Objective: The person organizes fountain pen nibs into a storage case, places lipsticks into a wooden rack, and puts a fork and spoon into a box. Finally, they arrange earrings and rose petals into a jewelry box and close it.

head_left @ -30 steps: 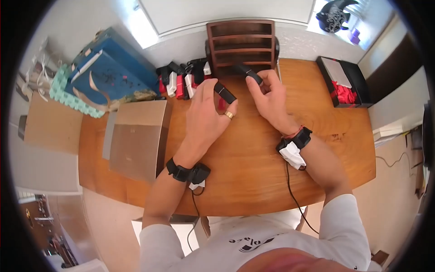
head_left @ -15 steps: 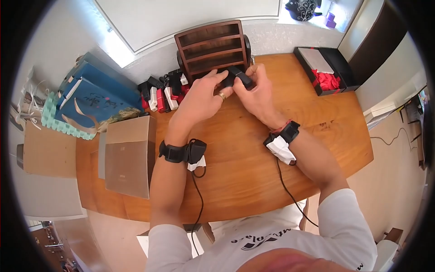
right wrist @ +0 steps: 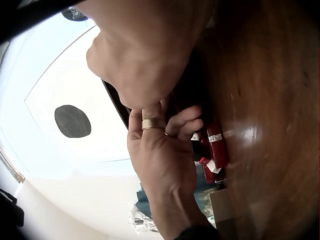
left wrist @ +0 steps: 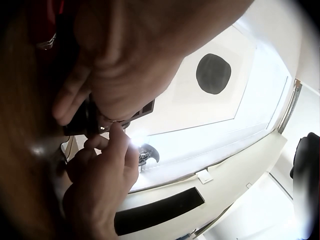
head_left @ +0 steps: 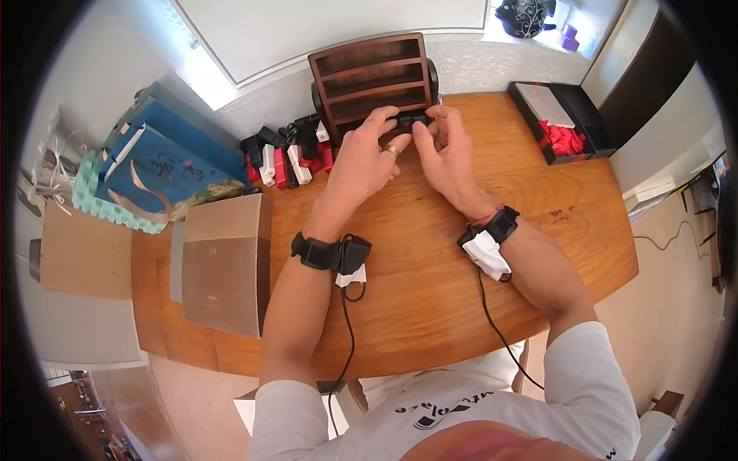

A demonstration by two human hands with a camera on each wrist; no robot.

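Observation:
At the lowest tier of a dark wooden tiered rack, both hands meet in the head view. Between their fingertips is a pair of black lipstick tubes, small and partly hidden by the fingers. My left hand, with a gold ring, pinches one with thumb and fingers from the left. From the right, my right hand grips the other, its thumb on the near side. In the left wrist view the right hand is close against the left; the right wrist view shows the ringed left hand behind the right.
Left of the rack lies a pile of red, white and black small items. A brown box and a blue gift bag stand at the left. An opened black box with red filling lies at the back right of the wooden table.
Both hands have come together at the rack's lowest tier, carrying the black tubes from in front of it. Over the last half second the fingers shift only slightly; the head view has also turned.

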